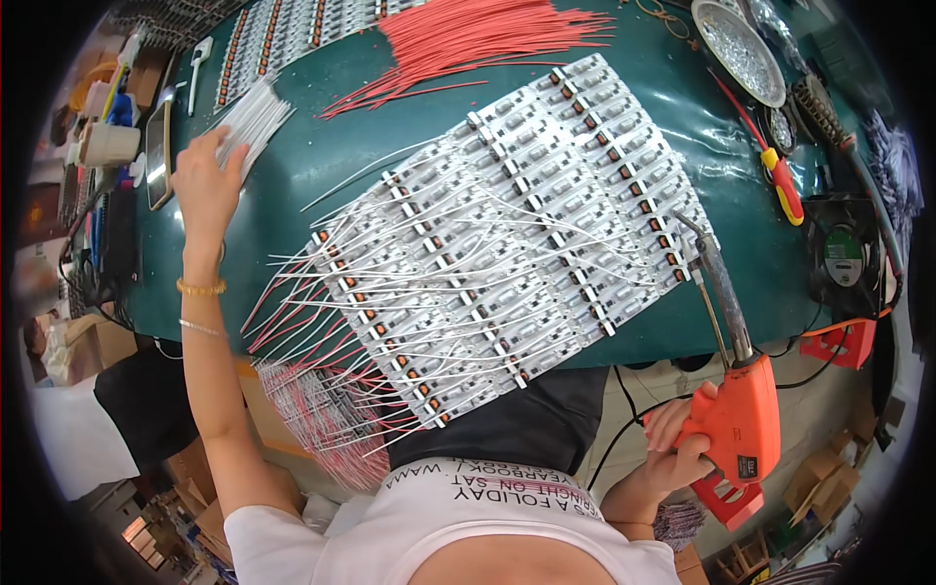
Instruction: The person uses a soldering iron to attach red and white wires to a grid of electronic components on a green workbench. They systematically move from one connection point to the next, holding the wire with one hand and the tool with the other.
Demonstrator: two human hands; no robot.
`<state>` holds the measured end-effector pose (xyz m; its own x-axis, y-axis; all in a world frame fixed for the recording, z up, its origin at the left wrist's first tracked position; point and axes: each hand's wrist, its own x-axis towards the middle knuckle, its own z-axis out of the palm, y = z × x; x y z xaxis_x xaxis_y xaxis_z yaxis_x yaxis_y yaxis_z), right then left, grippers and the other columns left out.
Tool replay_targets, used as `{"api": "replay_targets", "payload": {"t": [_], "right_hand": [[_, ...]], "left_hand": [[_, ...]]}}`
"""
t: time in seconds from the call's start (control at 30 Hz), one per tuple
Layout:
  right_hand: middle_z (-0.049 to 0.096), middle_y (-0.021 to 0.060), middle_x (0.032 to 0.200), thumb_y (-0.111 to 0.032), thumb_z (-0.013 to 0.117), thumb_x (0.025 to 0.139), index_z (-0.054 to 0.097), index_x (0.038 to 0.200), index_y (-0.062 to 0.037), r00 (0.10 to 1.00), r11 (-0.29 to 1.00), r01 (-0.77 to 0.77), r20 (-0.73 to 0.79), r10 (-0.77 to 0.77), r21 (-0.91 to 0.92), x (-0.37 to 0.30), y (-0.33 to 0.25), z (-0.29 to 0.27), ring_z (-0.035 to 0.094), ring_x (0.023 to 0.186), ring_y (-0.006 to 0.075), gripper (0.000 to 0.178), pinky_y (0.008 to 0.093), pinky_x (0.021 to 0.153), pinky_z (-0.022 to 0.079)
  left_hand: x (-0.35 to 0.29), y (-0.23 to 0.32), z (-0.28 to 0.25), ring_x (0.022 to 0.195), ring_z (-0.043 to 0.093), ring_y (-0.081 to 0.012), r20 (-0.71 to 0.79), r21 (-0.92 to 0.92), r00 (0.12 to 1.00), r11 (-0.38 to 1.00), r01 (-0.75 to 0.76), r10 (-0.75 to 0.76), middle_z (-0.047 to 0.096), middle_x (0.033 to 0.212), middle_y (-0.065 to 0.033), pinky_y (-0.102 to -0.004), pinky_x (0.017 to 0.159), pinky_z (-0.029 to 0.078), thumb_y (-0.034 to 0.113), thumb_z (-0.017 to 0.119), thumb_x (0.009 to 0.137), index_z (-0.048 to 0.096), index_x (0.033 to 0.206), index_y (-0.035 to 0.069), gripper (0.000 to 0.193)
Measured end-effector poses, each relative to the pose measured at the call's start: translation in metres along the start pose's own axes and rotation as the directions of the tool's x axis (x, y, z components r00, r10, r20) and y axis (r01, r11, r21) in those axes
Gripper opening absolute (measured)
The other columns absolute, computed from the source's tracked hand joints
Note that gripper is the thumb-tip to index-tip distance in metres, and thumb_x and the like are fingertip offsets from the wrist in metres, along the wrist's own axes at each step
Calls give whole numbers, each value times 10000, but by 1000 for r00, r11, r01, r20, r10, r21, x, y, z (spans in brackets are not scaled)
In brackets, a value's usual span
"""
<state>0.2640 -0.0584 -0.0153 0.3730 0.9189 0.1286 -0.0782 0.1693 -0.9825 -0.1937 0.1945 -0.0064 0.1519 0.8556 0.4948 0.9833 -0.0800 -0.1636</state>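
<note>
The left hand [207, 180], fingers loosely curved, lies at a bundle of thin white wires [261, 117] on the dark green table [312, 161]; we cannot tell whether it pinches any. The right hand [678, 448] grips an orange pistol-shaped soldering gun [736, 419] by the white circuit-board sheet [546, 175]. We judge wire-picking underway; the next move calls for separating one strand.
</note>
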Motion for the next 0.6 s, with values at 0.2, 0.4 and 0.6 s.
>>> {"api": "replay_targets", "payload": {"t": [0.2, 0.4, 0.6], "right_hand": [[390, 0, 463, -445, 550, 899, 382, 1259, 106, 999, 998, 42, 2, -42, -54, 0, 0, 4, 370, 364, 91, 679, 226, 388, 346], [390, -5, 465, -456, 556, 892, 389, 1253, 106, 999, 997, 24, -38, -27, -67, 0, -3, 5, 367, 361, 90, 688, 225, 384, 344], [400, -6, 469, -462, 558, 889, 400, 1250, 100, 999, 996, -9, -50, 5, -84, 0, -4, 5, 373, 358, 92, 687, 235, 395, 365]], "left_hand": [[5, 2, -1, 760, 603, -236, 85, -97, 995, 994, -44, 52, 639, 791, -74, -368, 801, 419, 181, 642, 833, 667, 826, 57, 126], [6, 1, -11, 750, 593, -231, -125, -11, 958, 965, -262, 259, 658, 788, -63, -335, 802, 427, 117, 637, 836, 686, 837, 67, 71], [15, 95, -61, 657, 577, -135, -19, -551, 998, 833, 45, -67, 640, 736, -54, -247, 642, 452, 9, 635, 818, 675, 850, 14, 51]]}}
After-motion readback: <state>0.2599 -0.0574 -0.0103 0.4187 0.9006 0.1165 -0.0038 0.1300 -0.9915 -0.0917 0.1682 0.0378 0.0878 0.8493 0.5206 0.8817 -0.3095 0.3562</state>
